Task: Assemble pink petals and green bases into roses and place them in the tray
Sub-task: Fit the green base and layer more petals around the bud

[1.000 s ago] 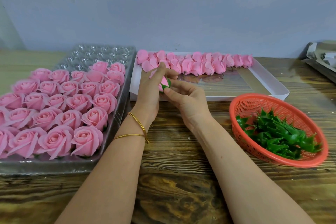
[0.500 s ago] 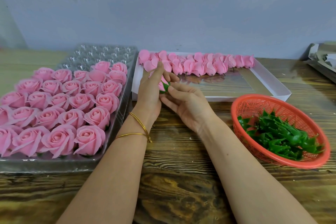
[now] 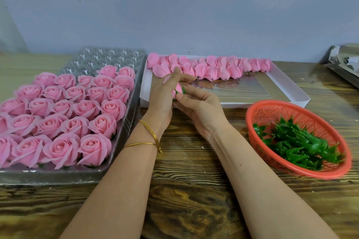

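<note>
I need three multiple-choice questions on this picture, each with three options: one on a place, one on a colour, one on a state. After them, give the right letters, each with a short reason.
1. Where do the loose green bases lie?
A. in a glass jar
B. in the red basket
C. in a blue bag

2. What colour are the bangles on the left wrist?
A. gold
B. black
C. white

3. What are the left hand and the right hand doing?
A. hanging empty
B. cutting paper
C. together holding one pink flower head with a green base

Answers:
1 B, the bases lie inside the basket.
2 A, they shine gold.
3 C, fingers of both hands meet on it.
</note>
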`<state>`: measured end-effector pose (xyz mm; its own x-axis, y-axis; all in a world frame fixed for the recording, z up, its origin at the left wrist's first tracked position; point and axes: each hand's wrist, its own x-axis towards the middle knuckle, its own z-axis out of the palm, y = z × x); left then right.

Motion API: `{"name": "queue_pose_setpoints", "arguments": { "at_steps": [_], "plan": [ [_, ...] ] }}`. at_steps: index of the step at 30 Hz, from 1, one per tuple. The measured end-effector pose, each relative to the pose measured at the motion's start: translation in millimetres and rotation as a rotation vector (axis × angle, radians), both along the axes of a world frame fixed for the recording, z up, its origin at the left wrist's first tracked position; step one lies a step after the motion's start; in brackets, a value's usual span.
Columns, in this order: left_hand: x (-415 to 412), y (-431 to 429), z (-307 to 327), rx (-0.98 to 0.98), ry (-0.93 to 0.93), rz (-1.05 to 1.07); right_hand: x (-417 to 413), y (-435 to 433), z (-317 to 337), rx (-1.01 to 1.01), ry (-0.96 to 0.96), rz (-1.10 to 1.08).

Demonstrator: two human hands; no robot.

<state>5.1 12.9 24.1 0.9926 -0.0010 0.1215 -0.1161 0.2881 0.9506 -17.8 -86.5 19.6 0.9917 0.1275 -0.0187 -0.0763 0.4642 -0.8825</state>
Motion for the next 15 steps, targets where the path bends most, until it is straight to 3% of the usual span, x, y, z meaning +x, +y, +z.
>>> {"name": "queue_pose_setpoints", "arguments": {
  "at_steps": [15],
  "plan": [
    [3.7, 3.7, -3.2, 0.053, -0.010, -0.076, -4.6, -2.6, 2.6, -0.238, -0.118, -0.030]
  ]
}}
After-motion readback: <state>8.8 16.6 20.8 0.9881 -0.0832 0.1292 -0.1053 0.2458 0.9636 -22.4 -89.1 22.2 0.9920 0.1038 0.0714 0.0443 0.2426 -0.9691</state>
